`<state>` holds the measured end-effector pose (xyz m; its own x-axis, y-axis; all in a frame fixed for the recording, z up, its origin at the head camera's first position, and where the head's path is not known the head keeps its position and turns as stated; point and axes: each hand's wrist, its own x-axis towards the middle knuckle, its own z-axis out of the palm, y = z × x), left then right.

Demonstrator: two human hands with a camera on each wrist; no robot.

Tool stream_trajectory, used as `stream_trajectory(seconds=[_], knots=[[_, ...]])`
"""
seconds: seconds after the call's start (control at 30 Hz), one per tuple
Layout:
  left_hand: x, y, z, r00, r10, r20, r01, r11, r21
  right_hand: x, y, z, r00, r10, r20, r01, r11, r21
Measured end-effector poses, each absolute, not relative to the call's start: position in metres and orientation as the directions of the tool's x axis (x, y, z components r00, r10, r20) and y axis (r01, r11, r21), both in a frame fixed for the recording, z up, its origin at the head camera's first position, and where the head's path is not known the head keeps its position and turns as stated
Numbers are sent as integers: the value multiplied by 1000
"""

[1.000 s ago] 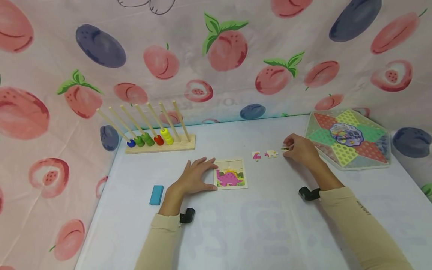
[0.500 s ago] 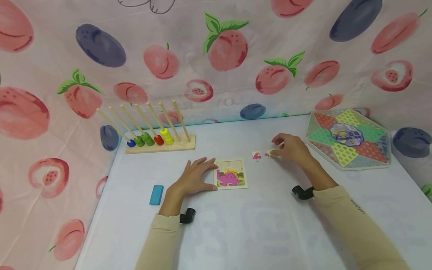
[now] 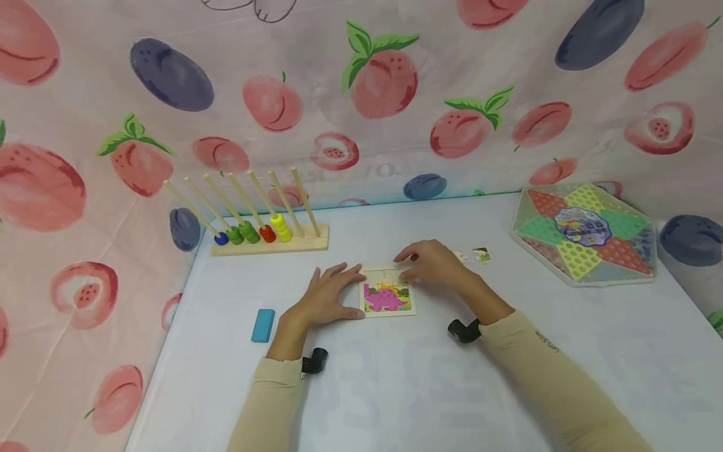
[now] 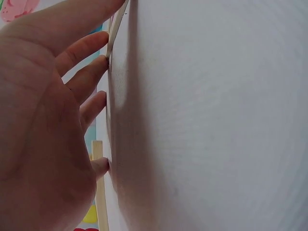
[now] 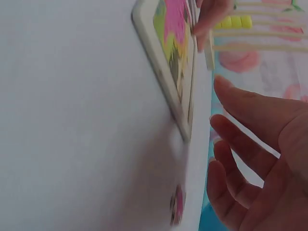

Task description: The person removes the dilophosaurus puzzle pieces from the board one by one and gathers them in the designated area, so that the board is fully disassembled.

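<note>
A small wooden jigsaw puzzle [image 3: 386,298] with a pink dinosaur lies flat in its light frame; the upper part shows bare wood. My left hand [image 3: 324,295] touches the frame's left side, thumb at the lower corner and fingers spread above. Over the frame's upper right corner is my right hand [image 3: 437,267]. In the right wrist view, the right hand [image 5: 260,159] has its thumb and bent fingers apart, with nothing between them. A loose pink puzzle piece [image 5: 178,207] lies on the table below it. Two more puzzle pieces, one [image 3: 481,254] fully visible and one [image 3: 460,255] partly covered, lie beyond that hand.
A wooden counting rack [image 3: 271,242] with coloured beads on upright pegs stands at the back left. The blue block [image 3: 263,325] lies left of my left wrist. At the back right is a hexagonal board-game box [image 3: 584,232]. A fruit-print cloth [image 3: 333,81] hangs behind the table.
My right hand let go of the rightmost puzzle piece, then moved left past the other pieces to the puzzle frame's upper right corner. My left hand stayed at the frame.
</note>
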<state>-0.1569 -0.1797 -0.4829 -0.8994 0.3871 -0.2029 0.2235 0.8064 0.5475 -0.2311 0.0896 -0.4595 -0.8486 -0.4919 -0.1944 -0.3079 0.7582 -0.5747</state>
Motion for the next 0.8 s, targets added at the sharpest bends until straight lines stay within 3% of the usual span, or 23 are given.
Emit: stream_trajectory(seconds=[0.37, 0.8], knots=[[-157, -181, -484, -895, 399, -198, 230, 794, 562, -216, 54, -461, -750, -634, -187, -412, 670, -617], [-158, -179, -484, -897, 380, -225, 209, 815, 540, -211, 49, -473, -736, -659, -157, -399, 609, -685]])
